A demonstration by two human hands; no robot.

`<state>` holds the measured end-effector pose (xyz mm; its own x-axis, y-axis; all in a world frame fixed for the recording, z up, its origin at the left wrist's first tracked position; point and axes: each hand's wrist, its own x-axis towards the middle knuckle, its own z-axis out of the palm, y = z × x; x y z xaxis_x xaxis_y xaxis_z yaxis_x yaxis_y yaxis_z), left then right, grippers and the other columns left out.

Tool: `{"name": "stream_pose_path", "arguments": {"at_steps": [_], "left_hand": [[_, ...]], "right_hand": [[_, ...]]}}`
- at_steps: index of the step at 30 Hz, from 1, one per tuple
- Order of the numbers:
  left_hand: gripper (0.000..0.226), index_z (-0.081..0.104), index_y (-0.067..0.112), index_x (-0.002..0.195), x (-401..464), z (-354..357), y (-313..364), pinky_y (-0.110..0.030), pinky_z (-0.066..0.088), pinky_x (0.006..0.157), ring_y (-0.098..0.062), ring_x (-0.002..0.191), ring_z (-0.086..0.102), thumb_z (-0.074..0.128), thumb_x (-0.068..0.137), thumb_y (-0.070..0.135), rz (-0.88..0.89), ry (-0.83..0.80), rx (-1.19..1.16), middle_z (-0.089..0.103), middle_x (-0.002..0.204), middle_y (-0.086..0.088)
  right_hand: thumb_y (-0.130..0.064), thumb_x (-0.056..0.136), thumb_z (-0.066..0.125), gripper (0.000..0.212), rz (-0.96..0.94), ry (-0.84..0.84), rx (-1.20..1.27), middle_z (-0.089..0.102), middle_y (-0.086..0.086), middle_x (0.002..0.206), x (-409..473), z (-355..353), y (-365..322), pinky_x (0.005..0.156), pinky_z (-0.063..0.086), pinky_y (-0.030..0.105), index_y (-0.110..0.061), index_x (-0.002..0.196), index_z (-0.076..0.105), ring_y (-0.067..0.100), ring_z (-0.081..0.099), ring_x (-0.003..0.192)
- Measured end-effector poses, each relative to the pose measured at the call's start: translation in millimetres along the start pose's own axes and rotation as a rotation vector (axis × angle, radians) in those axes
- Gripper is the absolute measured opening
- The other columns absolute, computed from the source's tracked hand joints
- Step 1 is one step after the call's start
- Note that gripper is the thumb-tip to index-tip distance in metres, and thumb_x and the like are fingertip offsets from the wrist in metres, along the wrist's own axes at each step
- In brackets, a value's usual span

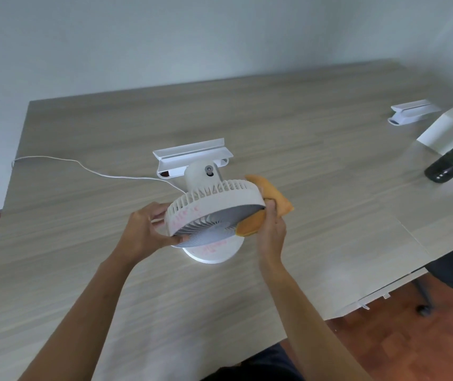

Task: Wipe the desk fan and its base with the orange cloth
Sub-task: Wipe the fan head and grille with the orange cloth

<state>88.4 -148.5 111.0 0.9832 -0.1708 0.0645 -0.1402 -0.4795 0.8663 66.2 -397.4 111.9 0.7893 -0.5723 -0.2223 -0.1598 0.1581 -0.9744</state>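
Left hand (144, 229) grips desk fan's (214, 207) rim; right hand (270, 229) pinches orange cloth (272, 199) opposite.

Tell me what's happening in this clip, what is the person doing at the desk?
A person is cleaning a white desk fan on a wooden desk. The left hand grips the left side of the fan's tilted head to steady it, while the right hand holds an orange cloth wrapped over the right edge of the grille. Pinkish marks still show on the fan's rim and on its round base, which rests on the desk. A white cord trails off to the left.
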Motion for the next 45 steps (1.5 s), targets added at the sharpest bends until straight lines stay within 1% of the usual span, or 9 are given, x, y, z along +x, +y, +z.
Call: {"name": "stream_pose_path", "arguments": {"at_steps": [7,15,23,26,29,35,39,42,45], "left_hand": [[0.079,0.065,0.017,0.123,2,-3,-2,-0.016,0.051,0.091,-0.013,0.109,0.065,0.094,0.051,0.006,-0.027,-0.017,-0.017,0.068,0.112,-0.001],[0.076,0.065,0.014,0.12,0,-2,-1,-0.011,0.05,0.087,-0.006,0.104,0.066,0.094,0.051,0.008,-0.077,-0.001,-0.035,0.069,0.11,0.0],[0.078,0.065,0.018,0.121,-2,-1,0,-0.021,0.051,0.093,-0.009,0.104,0.066,0.095,0.05,0.01,-0.058,0.004,0.002,0.068,0.11,0.002],[0.079,0.065,0.02,0.121,-1,0,1,-0.02,0.051,0.093,-0.009,0.103,0.066,0.095,0.049,0.011,-0.044,-0.003,0.015,0.068,0.109,0.003],[0.078,0.066,0.019,0.12,0,-1,-1,-0.016,0.051,0.09,-0.005,0.1,0.066,0.095,0.048,0.011,-0.042,-0.012,0.023,0.069,0.107,0.003],[0.075,0.065,0.023,0.116,1,1,0,-0.01,0.05,0.087,0.0,0.101,0.065,0.095,0.049,0.009,-0.052,-0.015,0.008,0.069,0.106,0.002],[0.078,0.064,0.027,0.119,5,0,4,-0.022,0.053,0.093,-0.006,0.103,0.066,0.094,0.05,0.007,-0.014,-0.032,0.003,0.067,0.105,0.003],[0.081,0.064,0.046,0.113,2,-1,5,-0.022,0.052,0.094,-0.008,0.103,0.066,0.095,0.049,0.008,0.012,-0.017,-0.008,0.067,0.104,0.0],[0.08,0.063,0.057,0.105,1,-1,4,-0.017,0.051,0.092,-0.006,0.102,0.066,0.095,0.048,0.009,0.02,-0.002,0.002,0.067,0.103,0.003]], "right_hand": [[-0.037,0.101,0.042,0.037,0.448,-0.152,0.319,0.067,0.007,0.108,20,8,49,0.084,0.05,0.033,-0.012,0.119,0.062,0.02,0.063,0.095],[-0.045,0.103,0.037,0.039,0.402,-0.179,0.336,0.071,0.003,0.11,15,0,23,0.074,0.056,0.03,-0.02,0.116,0.064,0.016,0.067,0.095],[-0.044,0.1,0.041,0.036,-0.295,-0.138,-0.142,0.068,0.001,0.102,-30,4,-9,0.087,0.053,0.038,-0.017,0.112,0.062,0.013,0.065,0.097],[-0.048,0.098,0.041,0.034,-0.569,-0.2,-0.271,0.058,0.008,0.129,-37,13,-7,0.093,0.051,0.046,-0.028,0.124,0.049,0.022,0.06,0.113],[-0.029,0.101,0.044,0.042,-0.975,-0.286,-0.399,0.042,-0.008,0.151,-47,22,-9,0.106,0.043,0.047,-0.005,0.136,0.051,0.033,0.045,0.135],[-0.022,0.098,0.053,0.035,-1.345,-0.337,-0.66,0.061,0.004,0.137,-43,27,-9,0.11,0.034,0.054,0.0,0.122,0.066,0.029,0.043,0.139],[-0.024,0.099,0.051,0.033,-1.245,-0.319,-0.49,0.06,-0.006,0.136,-22,10,-17,0.109,0.04,0.044,0.0,0.114,0.069,0.027,0.048,0.134],[-0.04,0.101,0.042,0.046,-0.863,-0.316,-0.325,0.057,-0.005,0.137,-16,0,-4,0.102,0.045,0.034,-0.007,0.125,0.063,0.02,0.053,0.128],[-0.057,0.095,0.042,0.054,-0.455,-0.146,-0.142,0.065,0.007,0.091,-18,-2,7,0.071,0.048,0.032,-0.01,0.102,0.068,0.014,0.062,0.085]]}}
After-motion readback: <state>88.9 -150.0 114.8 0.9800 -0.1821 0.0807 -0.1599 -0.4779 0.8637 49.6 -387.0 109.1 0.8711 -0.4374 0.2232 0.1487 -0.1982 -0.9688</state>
